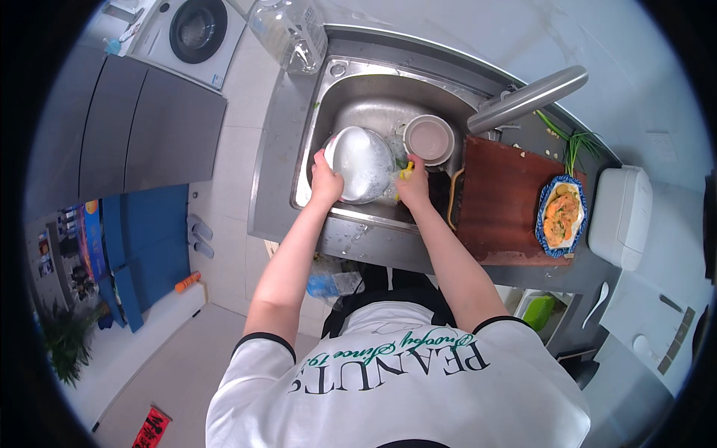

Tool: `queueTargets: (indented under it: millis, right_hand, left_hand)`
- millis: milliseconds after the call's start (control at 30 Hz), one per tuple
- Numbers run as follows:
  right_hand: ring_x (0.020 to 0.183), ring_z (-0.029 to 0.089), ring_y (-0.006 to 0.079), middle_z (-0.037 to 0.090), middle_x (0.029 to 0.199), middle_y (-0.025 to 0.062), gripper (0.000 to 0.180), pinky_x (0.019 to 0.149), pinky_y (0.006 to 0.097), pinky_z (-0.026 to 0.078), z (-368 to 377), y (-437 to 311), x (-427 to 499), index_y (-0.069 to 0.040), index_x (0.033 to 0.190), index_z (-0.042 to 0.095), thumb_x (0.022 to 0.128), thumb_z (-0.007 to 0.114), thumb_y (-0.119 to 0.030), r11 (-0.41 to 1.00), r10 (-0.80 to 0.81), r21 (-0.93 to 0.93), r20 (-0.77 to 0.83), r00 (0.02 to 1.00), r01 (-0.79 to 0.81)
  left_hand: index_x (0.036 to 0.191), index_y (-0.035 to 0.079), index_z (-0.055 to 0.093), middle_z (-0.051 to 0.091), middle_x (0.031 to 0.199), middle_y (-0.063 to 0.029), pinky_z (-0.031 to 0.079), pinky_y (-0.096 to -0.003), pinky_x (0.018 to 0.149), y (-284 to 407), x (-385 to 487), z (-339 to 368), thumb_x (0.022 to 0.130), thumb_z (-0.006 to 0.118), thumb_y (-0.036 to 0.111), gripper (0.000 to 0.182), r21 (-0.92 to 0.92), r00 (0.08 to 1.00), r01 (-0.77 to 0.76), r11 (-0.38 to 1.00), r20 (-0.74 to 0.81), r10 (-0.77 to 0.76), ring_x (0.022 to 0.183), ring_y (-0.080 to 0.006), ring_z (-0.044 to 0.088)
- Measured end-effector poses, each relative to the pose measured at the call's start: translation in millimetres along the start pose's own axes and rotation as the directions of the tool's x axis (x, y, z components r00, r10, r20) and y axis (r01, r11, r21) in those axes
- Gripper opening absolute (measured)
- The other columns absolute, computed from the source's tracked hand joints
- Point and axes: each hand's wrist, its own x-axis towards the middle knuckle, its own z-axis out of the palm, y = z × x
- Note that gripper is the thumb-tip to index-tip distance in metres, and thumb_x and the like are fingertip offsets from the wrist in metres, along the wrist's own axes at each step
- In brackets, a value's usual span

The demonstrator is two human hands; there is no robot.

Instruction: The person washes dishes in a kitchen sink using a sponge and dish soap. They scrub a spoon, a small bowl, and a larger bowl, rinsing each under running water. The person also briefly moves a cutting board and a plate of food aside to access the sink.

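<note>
My left hand (326, 182) grips the rim of a white bowl (353, 154), tilted inside the stainless steel sink (358, 101). Around that bowl's right side shows the edge of a clear round vessel (383, 179), wet with suds. My right hand (413, 187) is closed around a small yellow item (406, 171), mostly hidden by the fingers; I cannot tell what it is. Just beyond my right hand sits a round bowl (428, 140) with a pale rim and pinkish inside. Something dark (440, 190) lies in the sink's near right corner.
The steel faucet (529, 98) reaches over the sink's right edge. A brown cutting board (498, 207) holds a blue-and-white dish of shrimp (562, 218), with green onions (577, 148) behind it. A clear plastic jug (291, 36) stands at the far left corner, a white container (622, 215) at right.
</note>
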Motion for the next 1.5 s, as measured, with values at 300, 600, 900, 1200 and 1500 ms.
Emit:
queueTargets:
  millis: [300,600,900,1200,1500]
  right_hand:
    - [0.109,0.059,0.0419,0.056,0.125,0.0232,0.039,0.097,0.0448,0.048,57.9,-74.4,8.7,-0.007,0.12,0.066,0.082,0.073,-0.015,0.861,-0.299,-0.337,0.27,0.915,0.381]
    - [0.097,0.062,0.0396,0.063,0.107,0.0196,0.022,0.089,0.0451,0.05,49.5,-136.8,1.8,-0.009,0.106,0.07,0.094,0.059,-0.023,0.92,-0.369,0.007,0.344,0.863,0.391]
    - [0.092,0.061,0.0301,0.06,0.101,0.0098,0.028,0.078,0.0425,0.051,-48.4,-140.9,27.7,-0.008,0.099,0.067,0.075,0.073,-0.022,0.249,-0.725,-0.426,0.514,0.459,0.87]
    - [0.089,0.065,0.0341,0.061,0.092,0.0108,0.031,0.073,0.044,0.051,-12.1,-179.2,65.0,-0.01,0.104,0.056,0.082,0.07,-0.027,0.32,-0.68,-0.024,0.69,0.248,0.947]
    - [0.09,0.07,0.0341,0.071,0.097,0.0179,0.033,0.079,0.0438,0.054,0.3,-116.0,35.7,-0.004,0.111,0.062,0.089,0.068,-0.028,0.985,-0.136,-0.08,0.192,0.972,0.154]
  left_hand:
    - [0.152,0.026,0.016,0.042,0.142,-0.0162,0.065,-0.0426,0.055,3.2,-19.3,-18.9,0.107,0.037,0.036,0.051,-0.637,0.927,0.353,0.686,0.336,-0.165,0.108,-0.0351,0.063]
    - [0.155,0.027,0.011,0.043,0.142,-0.0155,0.064,-0.0382,0.055,28.6,-46.1,-27.1,0.105,0.027,0.052,0.058,-0.753,0.976,0.185,0.632,0.218,-0.026,0.107,-0.0302,0.065]
    - [0.155,0.023,0.02,0.044,0.14,-0.0214,0.064,-0.0371,0.05,43.7,-76.1,-60.6,0.104,0.039,0.029,0.055,-0.81,0.991,0.116,0.575,0.135,-0.009,0.106,-0.0326,0.066]
    - [0.155,0.022,0.025,0.052,0.129,-0.0174,0.062,-0.0376,0.046,72.2,-77.2,-74.5,0.079,0.044,0.006,0.08,-0.682,0.921,0.257,0.685,0.388,0.04,0.094,-0.0287,0.068]
    - [0.155,0.012,0.024,0.04,0.146,-0.0194,0.05,-0.0387,0.094,55.6,-77.1,-45.7,0.074,0.039,-0.005,0.084,-0.815,0.998,-0.056,0.577,-0.04,0.04,0.132,-0.033,0.046]
